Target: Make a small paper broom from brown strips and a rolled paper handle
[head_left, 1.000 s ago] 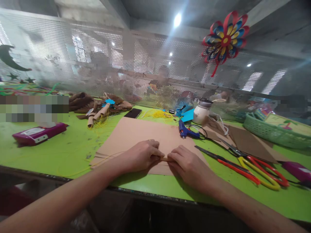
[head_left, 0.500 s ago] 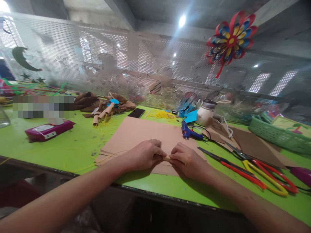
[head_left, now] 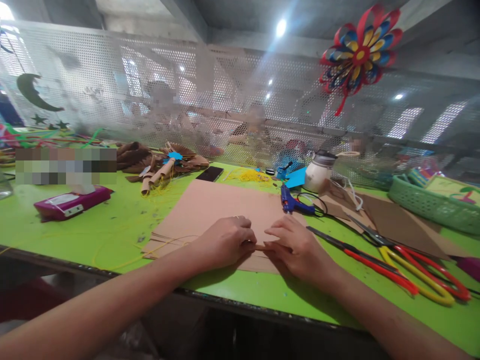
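Observation:
My left hand (head_left: 230,240) is closed in a pinch on one end of a small, narrow piece of folded or rolled brown paper (head_left: 260,247). At its other end, my right hand (head_left: 296,247) grips it low between thumb and fingers, with the upper fingers lifted a little away. Most of the small piece is hidden by my fingers. Both hands are over the front part of a stack of brown paper sheets (head_left: 228,200). A thin yellow string (head_left: 165,245) runs over the stack's left corner to my left wrist.
Right of my hands lie a utility knife (head_left: 360,257), scissors (head_left: 408,270) and a blue glue gun (head_left: 290,200). Behind stand a white jar (head_left: 318,172) and a green basket (head_left: 423,202). A phone (head_left: 210,173), paper craft (head_left: 165,170) and tissue pack (head_left: 73,202) are left.
My right hand's upper fingers have lifted and spread from the small paper piece. My left hand keeps its pinch. The view has shifted slightly.

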